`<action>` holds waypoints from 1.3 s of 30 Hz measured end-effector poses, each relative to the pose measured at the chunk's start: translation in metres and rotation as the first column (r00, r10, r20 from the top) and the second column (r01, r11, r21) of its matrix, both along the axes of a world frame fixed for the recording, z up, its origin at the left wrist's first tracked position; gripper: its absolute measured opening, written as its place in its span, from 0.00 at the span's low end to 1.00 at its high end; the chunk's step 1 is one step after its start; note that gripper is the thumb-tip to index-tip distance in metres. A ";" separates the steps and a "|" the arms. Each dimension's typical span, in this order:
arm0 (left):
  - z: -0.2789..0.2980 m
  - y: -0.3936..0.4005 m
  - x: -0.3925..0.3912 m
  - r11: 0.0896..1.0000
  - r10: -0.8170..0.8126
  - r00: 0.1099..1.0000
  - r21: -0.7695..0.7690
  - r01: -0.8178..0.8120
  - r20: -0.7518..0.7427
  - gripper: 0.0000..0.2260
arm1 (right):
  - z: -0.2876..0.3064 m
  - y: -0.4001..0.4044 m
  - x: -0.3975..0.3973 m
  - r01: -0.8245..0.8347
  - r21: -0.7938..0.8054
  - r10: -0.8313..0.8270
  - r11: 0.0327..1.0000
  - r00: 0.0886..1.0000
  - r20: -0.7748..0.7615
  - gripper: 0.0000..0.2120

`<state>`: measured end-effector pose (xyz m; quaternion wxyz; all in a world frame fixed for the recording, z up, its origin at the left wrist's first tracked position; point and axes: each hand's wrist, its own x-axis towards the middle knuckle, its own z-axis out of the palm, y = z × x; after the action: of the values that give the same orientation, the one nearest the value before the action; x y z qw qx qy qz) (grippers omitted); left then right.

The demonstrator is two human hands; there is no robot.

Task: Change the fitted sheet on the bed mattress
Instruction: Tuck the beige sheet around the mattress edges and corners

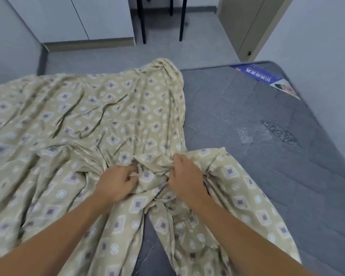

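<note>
A beige fitted sheet [84, 116] with a diamond and circle pattern lies rumpled over the left half of a grey mattress [257, 120]. The right half of the mattress is bare. My left hand [116, 181] grips a bunched fold of the sheet near the middle of the bed. Close beside it, my right hand [184, 176] grips another gathered fold of the same sheet. Both forearms reach in from the bottom of the view. A loose flap of the sheet trails from my right hand toward the near right.
A blue printed label [267, 80] sits at the mattress's far right corner. White cabinets [84, 18] stand beyond the bed on the grey floor, with black table legs [142, 22] beside them. A wall runs along the right side, a door [245, 26] at the back right.
</note>
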<state>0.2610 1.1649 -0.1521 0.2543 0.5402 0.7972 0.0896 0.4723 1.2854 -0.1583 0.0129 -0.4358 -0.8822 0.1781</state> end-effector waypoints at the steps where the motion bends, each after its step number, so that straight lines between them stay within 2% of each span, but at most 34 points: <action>1: 0.005 -0.011 0.005 0.996 -0.011 1.000 -0.090 0.009 -0.014 0.20 | 0.010 -0.008 0.007 -0.044 -0.128 0.054 0.991 0.996 0.076 0.12; 3: 0.017 -0.017 0.013 0.968 0.014 0.999 -0.251 -0.026 -0.051 0.23 | 0.034 -0.010 0.017 -0.041 -0.446 0.113 0.894 0.984 0.135 0.11; 4: 0.024 -0.013 0.016 0.957 0.059 0.996 -0.280 -0.077 -0.073 0.24 | 0.044 -0.002 0.020 -0.024 -0.567 0.105 0.824 0.988 0.111 0.10; 5: 0.031 -0.004 0.018 0.957 0.110 0.989 -0.258 -0.132 -0.095 0.25 | 0.053 0.010 0.020 -0.025 -0.620 0.092 0.784 0.993 0.077 0.10; 7: 0.042 0.024 0.022 0.979 0.179 0.971 -0.065 -0.191 -0.155 0.27 | 0.062 0.041 0.016 0.038 -0.532 -0.050 0.846 0.999 -0.007 0.12; 9: 0.040 0.062 0.029 0.959 0.241 0.960 0.188 -0.213 -0.142 0.21 | 0.060 0.071 0.010 0.140 -0.270 -0.181 0.953 0.974 -0.134 0.12; 10: 0.032 0.081 0.032 0.949 0.254 0.960 0.222 -0.225 -0.116 0.20 | 0.053 0.084 0.007 0.167 -0.184 -0.197 0.969 0.968 -0.155 0.09; 11: 0.020 0.098 0.034 0.953 0.265 0.959 0.180 -0.245 -0.096 0.22 | 0.043 0.095 0.003 0.179 -0.183 -0.203 0.967 0.972 -0.119 0.06; 13: -0.015 0.115 0.035 0.957 0.288 0.948 0.004 -0.290 -0.136 0.29 | 0.018 0.115 -0.005 0.264 -0.376 -0.289 0.888 0.957 -0.011 0.12; 15: -0.062 0.109 0.033 0.954 0.264 0.925 -0.067 -0.292 -0.274 0.35 | -0.005 0.133 -0.008 0.337 -0.512 -0.371 0.790 0.928 0.038 0.12; 18: -0.105 0.094 0.031 0.965 0.260 0.880 0.072 -0.253 -0.398 0.33 | -0.021 0.153 -0.014 0.288 -0.714 -0.397 0.638 0.918 0.015 0.16; 19: -0.112 0.095 0.029 0.962 0.272 0.870 0.110 -0.249 -0.411 0.32 | -0.022 0.156 -0.018 0.243 -0.787 -0.379 0.567 0.925 0.013 0.15; 20: -0.118 0.098 0.028 0.960 0.280 0.859 0.139 -0.244 -0.428 0.32 | -0.021 0.157 -0.023 0.203 -0.817 -0.333 0.539 0.943 0.014 0.15; 23: -0.124 0.099 0.028 0.957 0.284 0.834 0.189 -0.218 -0.473 0.31 | -0.028 0.151 -0.029 0.078 -0.832 -0.207 0.550 0.977 -0.046 0.13; 26: -0.127 0.095 0.028 0.948 0.310 0.837 0.211 -0.237 -0.451 0.31 | -0.030 0.142 -0.024 -0.011 -0.871 -0.176 0.491 0.978 -0.111 0.05; 29: -0.126 0.093 0.026 0.945 0.318 0.847 0.216 -0.246 -0.427 0.31 | -0.033 0.144 -0.017 -0.026 -0.842 -0.259 0.538 0.946 -0.195 0.04; 33: -0.127 0.091 0.027 0.937 0.333 0.848 0.242 -0.250 -0.413 0.31 | -0.046 0.162 -0.005 0.074 -0.760 -0.360 0.646 0.907 -0.217 0.04; 34: -0.128 0.092 0.027 0.936 0.334 0.847 0.249 -0.248 -0.413 0.31 | -0.047 0.167 -0.005 0.101 -0.738 -0.372 0.667 0.904 -0.212 0.08; 36: -0.129 0.092 0.027 0.933 0.339 0.852 0.262 -0.248 -0.399 0.30 | -0.046 0.173 -0.008 0.144 -0.642 -0.360 0.753 0.907 -0.218 0.13; 39: -0.130 0.093 0.025 0.925 0.349 0.860 0.283 -0.253 -0.371 0.30 | -0.044 0.175 -0.018 0.233 -0.477 -0.365 0.847 0.908 -0.205 0.12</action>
<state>0.2864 1.2575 -0.2818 -0.0006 0.4398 0.8924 0.1010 0.4548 1.4599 -0.2023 0.0696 -0.5299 -0.7272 0.4307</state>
